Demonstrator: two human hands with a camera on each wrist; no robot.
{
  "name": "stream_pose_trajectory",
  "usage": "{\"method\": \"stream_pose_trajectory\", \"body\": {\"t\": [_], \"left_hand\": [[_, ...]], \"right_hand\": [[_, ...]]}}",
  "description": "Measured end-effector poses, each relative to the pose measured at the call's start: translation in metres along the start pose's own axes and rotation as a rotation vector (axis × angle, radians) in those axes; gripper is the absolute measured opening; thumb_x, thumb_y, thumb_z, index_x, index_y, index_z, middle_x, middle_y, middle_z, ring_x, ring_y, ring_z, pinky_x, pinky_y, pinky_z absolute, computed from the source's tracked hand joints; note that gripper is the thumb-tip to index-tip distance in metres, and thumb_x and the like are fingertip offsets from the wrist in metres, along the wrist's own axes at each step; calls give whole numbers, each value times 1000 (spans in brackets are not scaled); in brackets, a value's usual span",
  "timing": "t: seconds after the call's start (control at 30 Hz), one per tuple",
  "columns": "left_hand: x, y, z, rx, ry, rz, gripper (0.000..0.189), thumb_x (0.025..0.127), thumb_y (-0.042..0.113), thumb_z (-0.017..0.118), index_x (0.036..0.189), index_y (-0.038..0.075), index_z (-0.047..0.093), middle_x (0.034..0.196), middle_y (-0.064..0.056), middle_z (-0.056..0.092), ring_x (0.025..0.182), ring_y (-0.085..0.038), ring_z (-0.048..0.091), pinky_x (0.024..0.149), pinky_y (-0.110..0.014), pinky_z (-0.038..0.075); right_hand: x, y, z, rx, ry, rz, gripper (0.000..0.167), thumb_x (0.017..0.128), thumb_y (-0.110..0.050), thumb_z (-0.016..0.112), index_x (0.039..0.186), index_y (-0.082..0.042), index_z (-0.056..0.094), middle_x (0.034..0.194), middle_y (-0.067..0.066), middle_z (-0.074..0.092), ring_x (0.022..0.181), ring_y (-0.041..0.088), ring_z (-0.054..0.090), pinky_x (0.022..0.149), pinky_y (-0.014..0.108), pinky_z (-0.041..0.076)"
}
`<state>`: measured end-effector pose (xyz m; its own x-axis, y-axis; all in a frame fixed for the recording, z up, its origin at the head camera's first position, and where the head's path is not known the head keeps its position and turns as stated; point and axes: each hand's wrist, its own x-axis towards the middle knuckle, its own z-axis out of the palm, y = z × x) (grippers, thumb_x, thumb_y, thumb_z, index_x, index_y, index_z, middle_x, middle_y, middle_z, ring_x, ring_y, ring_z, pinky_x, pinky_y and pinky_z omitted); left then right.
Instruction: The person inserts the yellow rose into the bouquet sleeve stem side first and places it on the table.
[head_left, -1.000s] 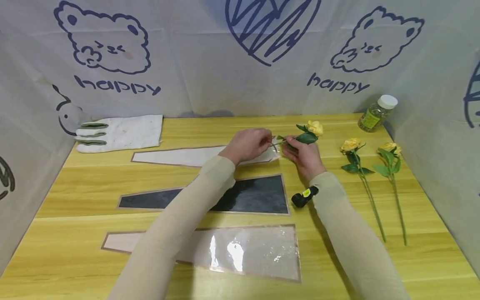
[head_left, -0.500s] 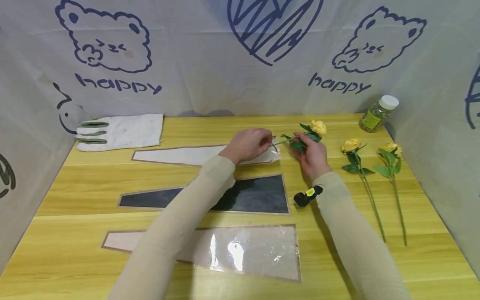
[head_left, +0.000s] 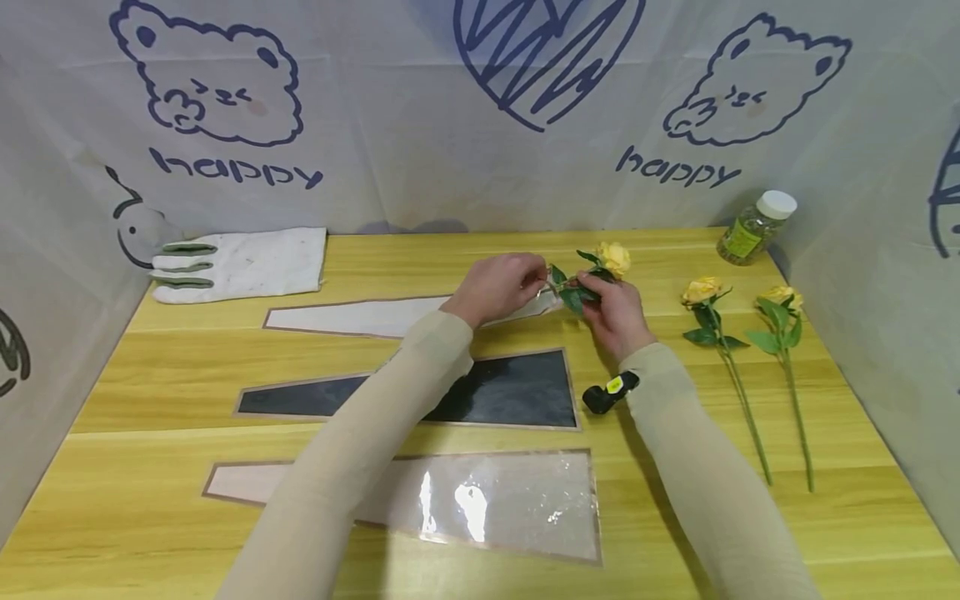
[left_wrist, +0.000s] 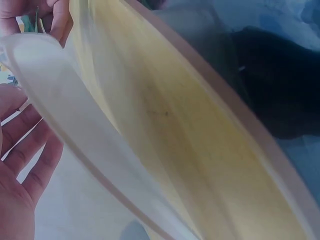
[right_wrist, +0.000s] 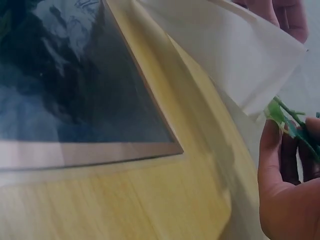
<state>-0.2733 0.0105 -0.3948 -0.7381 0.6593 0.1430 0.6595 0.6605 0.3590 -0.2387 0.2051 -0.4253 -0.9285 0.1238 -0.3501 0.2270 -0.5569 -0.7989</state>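
My left hand (head_left: 498,287) pinches the wide right end of a white tapered flower sleeve (head_left: 352,317). In the left wrist view its fingers (left_wrist: 30,137) lie behind the sleeve, whose edge is lifted off the table. Facing it, my right hand (head_left: 617,315) holds a yellow artificial rose (head_left: 614,259) by the stem just under the bloom. The rose lies sideways, bloom to the right, with its lower stem pointing left at the sleeve's mouth; the stem's end is hidden by the left hand. Green leaves (right_wrist: 275,110) stick out past the right fingertips in the right wrist view.
Nearer me lie a black sleeve (head_left: 517,387) and a pale pink sleeve (head_left: 517,500). Two more yellow roses (head_left: 731,358) (head_left: 786,358) lie at the right. A lidded jar (head_left: 753,229) stands at the back right, and white gloves (head_left: 262,262) lie back left.
My right hand first drew the rose slightly right, then moved it back left, closer to my left hand. The sleeve's right end is now raised more. My left hand has barely moved.
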Motion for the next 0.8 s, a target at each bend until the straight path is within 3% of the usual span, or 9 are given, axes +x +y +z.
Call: {"method": "stream_pose_trajectory", "body": {"t": [0.1, 0.37, 0.67, 0.8], "left_hand": [[0, 0, 0, 19, 6, 0, 12, 100, 24, 57, 101, 15, 66, 87, 5, 61, 75, -11, 56, 69, -30, 47], [-1, 0, 1, 45, 5, 18, 12, 100, 23, 57, 101, 15, 66, 87, 5, 62, 75, -11, 56, 69, -30, 47], [-3, 1, 1, 74, 34, 23, 13, 101, 23, 55, 101, 15, 65, 87, 5, 61, 73, -10, 55, 67, -30, 47], [-3, 1, 2, 82, 46, 31, 13, 101, 22, 56, 104, 17, 67, 91, 4, 64, 77, -10, 57, 69, -31, 49]], "right_hand": [[-1, 0, 0, -14, 13, 11, 12, 96, -6, 63, 106, 0, 59, 88, 7, 67, 75, 15, 67, 62, 23, 54], [-3, -1, -3, -114, 45, -97, 24, 99, -16, 60, 121, -8, 51, 87, 7, 67, 72, 16, 69, 59, 28, 56], [-3, 0, -4, -196, -41, -116, 25, 95, -9, 64, 118, -7, 54, 91, 6, 67, 71, 15, 67, 54, 25, 51], [-3, 1, -4, -261, -76, -89, 27, 95, -8, 63, 121, -6, 52, 100, 5, 61, 75, 13, 63, 58, 25, 52]]}}
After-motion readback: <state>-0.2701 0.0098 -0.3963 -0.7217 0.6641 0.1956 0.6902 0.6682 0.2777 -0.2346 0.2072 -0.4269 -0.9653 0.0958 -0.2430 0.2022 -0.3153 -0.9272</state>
